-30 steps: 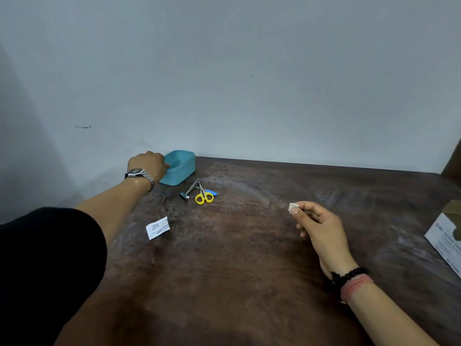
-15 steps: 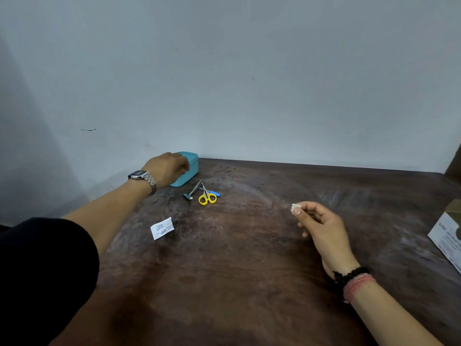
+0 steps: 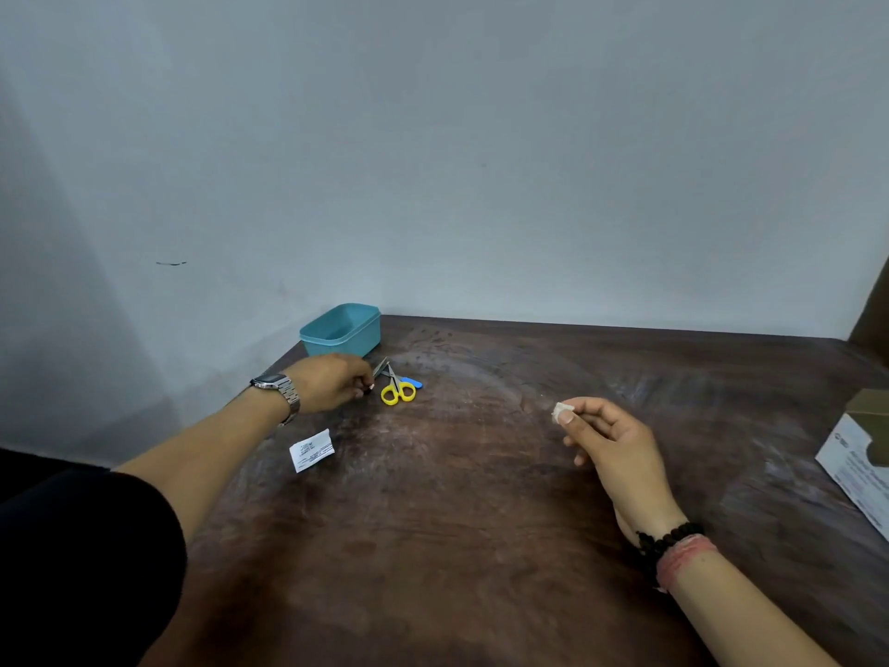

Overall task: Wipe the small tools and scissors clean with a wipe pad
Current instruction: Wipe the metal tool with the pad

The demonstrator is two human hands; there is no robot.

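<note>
Our left hand [image 3: 332, 382] curled at the metal tool [image 3: 376, 373] beside the yellow-handled scissors [image 3: 397, 388] — grip unclear, our right hand [image 3: 607, 438] pinching a small white wipe pad [image 3: 559, 411] — remaining fingers loosely bent

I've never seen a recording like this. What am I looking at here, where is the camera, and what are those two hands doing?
There is no machine here: a person wears a camera on the head, looking down at their own hands over a dark wooden table. The right hand pinches a small white wipe pad. The left hand, with a wristwatch, reaches to a little metal tool; its fingers seem to pinch the tool's near end. Beside it lie yellow-handled scissors and something small and blue. A teal tub stands behind, a torn white sachet nearer, a box at the right.
</note>
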